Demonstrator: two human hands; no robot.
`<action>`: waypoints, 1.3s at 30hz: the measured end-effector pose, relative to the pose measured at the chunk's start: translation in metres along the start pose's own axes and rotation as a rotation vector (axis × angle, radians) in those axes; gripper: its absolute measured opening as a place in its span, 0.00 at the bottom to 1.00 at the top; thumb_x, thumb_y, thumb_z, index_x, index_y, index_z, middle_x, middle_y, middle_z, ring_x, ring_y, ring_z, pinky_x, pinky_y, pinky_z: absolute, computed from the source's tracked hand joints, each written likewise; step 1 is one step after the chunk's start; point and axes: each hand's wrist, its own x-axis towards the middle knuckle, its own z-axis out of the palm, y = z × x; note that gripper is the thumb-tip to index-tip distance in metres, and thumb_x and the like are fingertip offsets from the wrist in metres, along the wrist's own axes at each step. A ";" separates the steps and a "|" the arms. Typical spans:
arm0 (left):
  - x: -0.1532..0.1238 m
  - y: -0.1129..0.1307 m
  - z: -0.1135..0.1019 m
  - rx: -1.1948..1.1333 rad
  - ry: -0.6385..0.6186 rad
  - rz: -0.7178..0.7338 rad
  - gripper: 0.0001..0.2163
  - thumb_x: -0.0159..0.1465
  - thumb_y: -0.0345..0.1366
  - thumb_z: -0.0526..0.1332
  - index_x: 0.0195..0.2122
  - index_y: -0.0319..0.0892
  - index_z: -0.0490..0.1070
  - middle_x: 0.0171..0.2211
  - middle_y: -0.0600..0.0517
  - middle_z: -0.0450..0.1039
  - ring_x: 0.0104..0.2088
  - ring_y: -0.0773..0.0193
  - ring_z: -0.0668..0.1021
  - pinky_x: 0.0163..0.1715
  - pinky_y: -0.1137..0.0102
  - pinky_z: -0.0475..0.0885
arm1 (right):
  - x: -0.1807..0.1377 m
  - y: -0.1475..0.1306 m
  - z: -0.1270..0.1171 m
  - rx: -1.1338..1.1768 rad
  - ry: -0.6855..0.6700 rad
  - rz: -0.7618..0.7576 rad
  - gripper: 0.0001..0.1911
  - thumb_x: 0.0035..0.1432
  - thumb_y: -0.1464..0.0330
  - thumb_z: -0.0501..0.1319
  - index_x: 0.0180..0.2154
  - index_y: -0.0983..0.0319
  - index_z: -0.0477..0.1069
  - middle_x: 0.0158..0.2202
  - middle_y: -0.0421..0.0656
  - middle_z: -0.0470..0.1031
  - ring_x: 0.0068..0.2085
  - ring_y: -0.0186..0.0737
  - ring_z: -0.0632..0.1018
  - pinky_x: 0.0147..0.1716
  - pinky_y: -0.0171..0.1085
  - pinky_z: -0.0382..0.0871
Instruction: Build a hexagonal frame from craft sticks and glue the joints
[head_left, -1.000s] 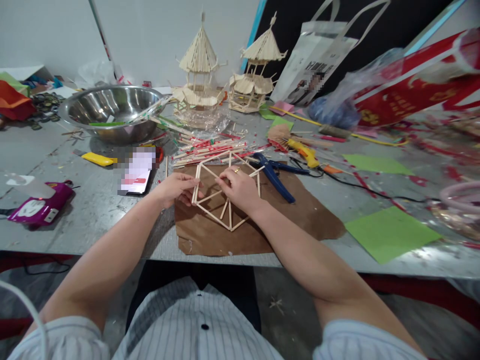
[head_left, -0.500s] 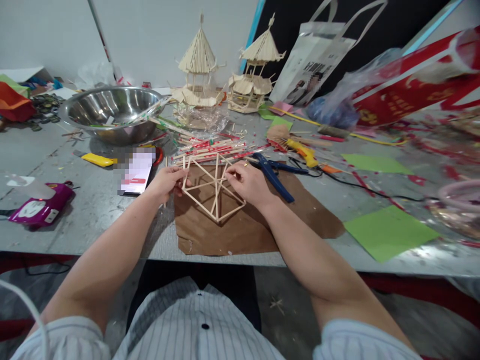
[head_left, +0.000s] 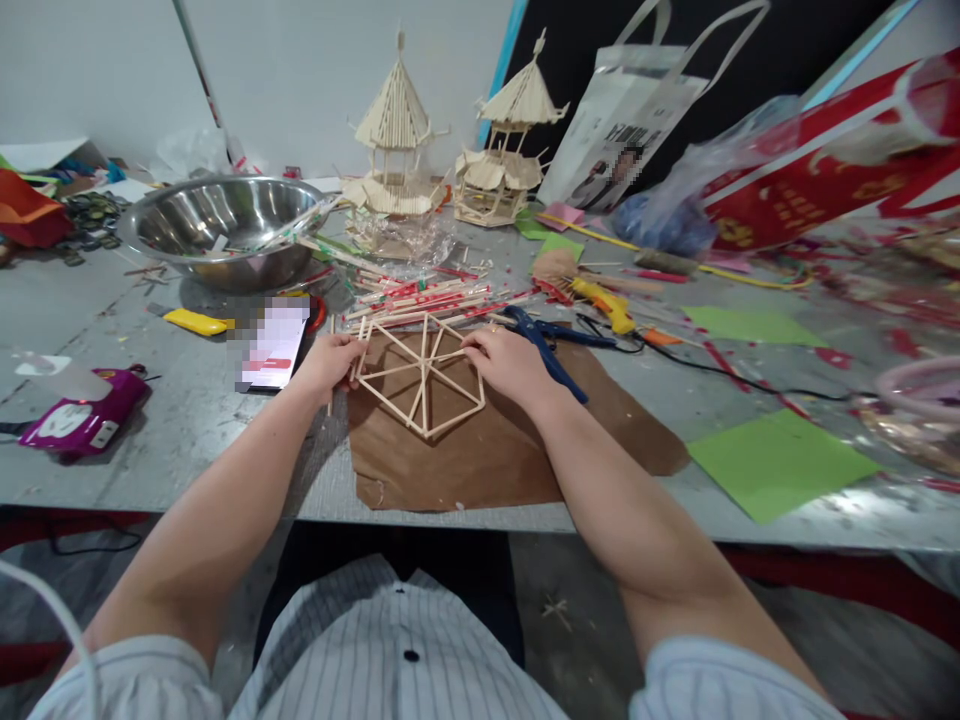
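Observation:
A flat six-sided frame of thin wooden sticks point(head_left: 424, 364), with spokes meeting at its centre, is held over a brown sheet point(head_left: 480, 475). Closed fingers of my left hand point(head_left: 330, 366) pinch its left edge; a loose-looking stick shows just beside that hand. On the far right side, my right hand point(head_left: 507, 364) pinches the frame between thumb and fingers. Directly behind the frame lies a pile of sticks point(head_left: 427, 300), many in red-printed wrappers. A blue glue gun point(head_left: 547, 355) rests close to my right hand, partly hidden by it.
Two stick-built pavilion models point(head_left: 397, 120) stand at the back. To the left are a metal bowl point(head_left: 225, 265), a yellow utility knife point(head_left: 196, 320), a phone point(head_left: 276, 340) and a purple device point(head_left: 90, 415). Green paper point(head_left: 780, 465) and bags point(head_left: 622, 120) occupy the right.
The frame has tilted flatter and shifted slightly left and down, so its spokes spread more evenly. My right hand has moved from near the centre to the frame's right side.

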 end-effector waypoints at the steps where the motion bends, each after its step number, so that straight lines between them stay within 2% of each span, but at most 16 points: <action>1: 0.000 0.000 0.000 0.011 0.013 0.009 0.07 0.52 0.37 0.57 0.24 0.39 0.65 0.10 0.59 0.60 0.09 0.73 0.62 0.09 0.77 0.52 | 0.001 0.004 0.002 -0.018 0.016 0.022 0.11 0.54 0.68 0.51 0.34 0.60 0.70 0.35 0.44 0.73 0.37 0.40 0.72 0.32 0.36 0.62; 8: -0.003 0.005 0.005 0.023 0.136 -0.016 0.05 0.54 0.35 0.53 0.25 0.40 0.63 0.13 0.57 0.63 0.08 0.73 0.62 0.10 0.77 0.52 | 0.006 0.024 0.018 -0.034 0.017 0.105 0.12 0.53 0.70 0.50 0.36 0.62 0.70 0.38 0.48 0.71 0.40 0.44 0.71 0.37 0.40 0.64; 11: -0.006 0.007 0.007 -0.003 0.106 -0.020 0.06 0.57 0.36 0.50 0.30 0.40 0.63 0.14 0.57 0.64 0.09 0.72 0.63 0.10 0.77 0.54 | 0.006 0.026 0.022 -0.024 0.052 0.155 0.14 0.53 0.71 0.50 0.41 0.62 0.68 0.41 0.50 0.70 0.42 0.47 0.71 0.38 0.43 0.65; 14: -0.007 0.008 0.007 0.009 0.089 -0.009 0.08 0.58 0.36 0.48 0.33 0.39 0.62 0.15 0.56 0.66 0.09 0.71 0.63 0.11 0.76 0.55 | 0.007 0.028 0.026 -0.004 0.085 0.129 0.19 0.52 0.72 0.49 0.47 0.63 0.65 0.46 0.50 0.67 0.46 0.47 0.69 0.42 0.44 0.64; 20: -0.007 0.008 0.007 0.021 0.076 0.008 0.07 0.59 0.35 0.48 0.33 0.40 0.62 0.13 0.58 0.64 0.08 0.71 0.64 0.10 0.77 0.54 | 0.010 0.031 0.028 0.033 0.134 0.091 0.24 0.52 0.75 0.47 0.53 0.62 0.59 0.53 0.50 0.60 0.50 0.46 0.66 0.44 0.43 0.64; 22: -0.007 0.009 0.007 0.021 0.071 0.008 0.07 0.59 0.35 0.48 0.32 0.40 0.62 0.13 0.58 0.64 0.08 0.71 0.64 0.10 0.77 0.54 | 0.011 0.031 0.029 0.035 0.115 0.075 0.23 0.53 0.75 0.47 0.51 0.61 0.61 0.52 0.49 0.62 0.49 0.45 0.66 0.44 0.43 0.64; 25: -0.007 0.009 0.006 0.015 0.071 0.007 0.07 0.59 0.35 0.48 0.33 0.40 0.62 0.12 0.58 0.64 0.09 0.71 0.64 0.10 0.77 0.55 | 0.012 0.034 0.031 0.037 0.049 0.036 0.18 0.53 0.74 0.48 0.44 0.60 0.69 0.46 0.46 0.69 0.47 0.44 0.68 0.45 0.42 0.63; 27: -0.007 0.009 0.006 -0.007 0.077 0.004 0.07 0.59 0.35 0.48 0.34 0.39 0.63 0.13 0.58 0.64 0.09 0.71 0.64 0.10 0.77 0.55 | 0.013 0.035 0.032 0.044 0.051 0.042 0.15 0.53 0.72 0.49 0.40 0.61 0.71 0.44 0.46 0.70 0.46 0.43 0.68 0.44 0.41 0.63; 31: -0.004 0.006 0.005 -0.063 0.108 0.021 0.08 0.58 0.35 0.49 0.35 0.39 0.62 0.14 0.57 0.65 0.11 0.70 0.66 0.10 0.77 0.57 | 0.012 0.035 0.026 0.060 0.183 0.106 0.14 0.54 0.71 0.49 0.38 0.61 0.70 0.42 0.47 0.70 0.44 0.44 0.69 0.42 0.42 0.64; 35: 0.000 0.002 0.007 -0.106 0.151 0.045 0.07 0.58 0.35 0.49 0.34 0.39 0.61 0.16 0.56 0.67 0.11 0.71 0.66 0.11 0.77 0.59 | 0.010 0.030 0.014 0.122 0.420 0.139 0.14 0.56 0.66 0.48 0.38 0.61 0.70 0.41 0.48 0.69 0.43 0.43 0.69 0.42 0.41 0.64; 39: 0.003 0.000 0.006 -0.168 0.249 0.093 0.06 0.59 0.36 0.47 0.34 0.40 0.58 0.19 0.56 0.68 0.12 0.72 0.67 0.13 0.77 0.62 | 0.009 0.023 0.007 0.363 0.565 0.166 0.15 0.56 0.60 0.49 0.37 0.61 0.69 0.36 0.46 0.70 0.37 0.39 0.71 0.36 0.38 0.66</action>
